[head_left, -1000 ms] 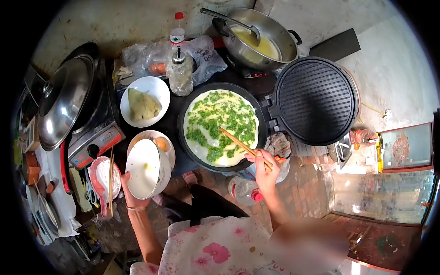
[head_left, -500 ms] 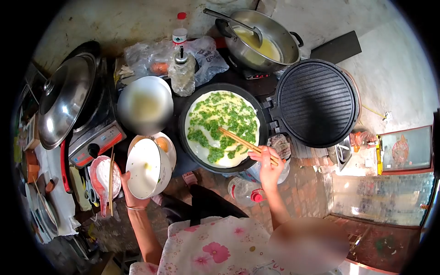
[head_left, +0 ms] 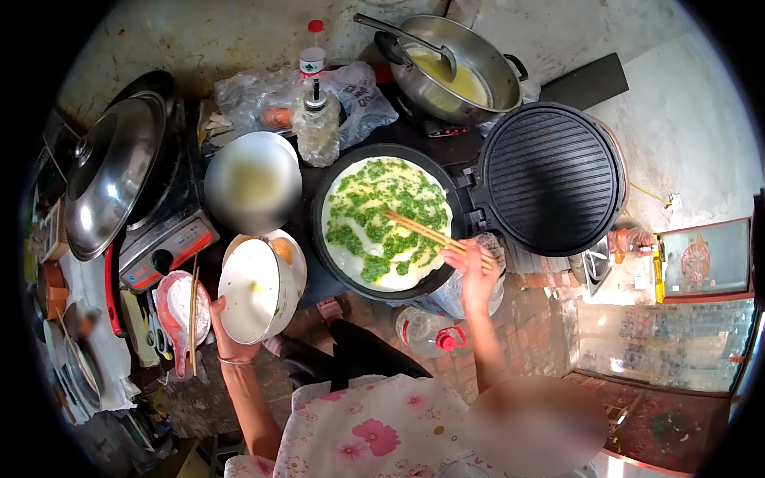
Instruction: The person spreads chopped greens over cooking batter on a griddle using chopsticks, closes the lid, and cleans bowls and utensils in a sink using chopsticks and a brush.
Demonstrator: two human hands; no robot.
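Note:
In my right hand (head_left: 476,275) is a pair of wooden chopsticks (head_left: 426,232), their tips over the flatbread (head_left: 437,187) spread with chopped greens (head_left: 366,211). That bread lies in a round black electric griddle (head_left: 320,259), whose ridged lid (head_left: 554,179) is folded back to the right. My left hand (head_left: 232,331) grips a white bowl (head_left: 256,291) by its side, tilted so that its inside shows a small yellowish residue. Behind this bowl sits another bowl (head_left: 300,275) with eggs (head_left: 282,249) in it, partly hidden.
A steel pot (head_left: 498,68) with a ladle (head_left: 410,40) and yellow liquid stands at the back. Left are a lidded wok (head_left: 111,179), a white bowl (head_left: 279,151) and a pink scoop of flour (head_left: 177,307) with chopsticks across it. A glass jar (head_left: 316,131) stands behind the griddle.
My right hand has shifted slightly right, and the chopstick tips have moved a little up and right over the greens. The left hand and its bowl stay almost in place.

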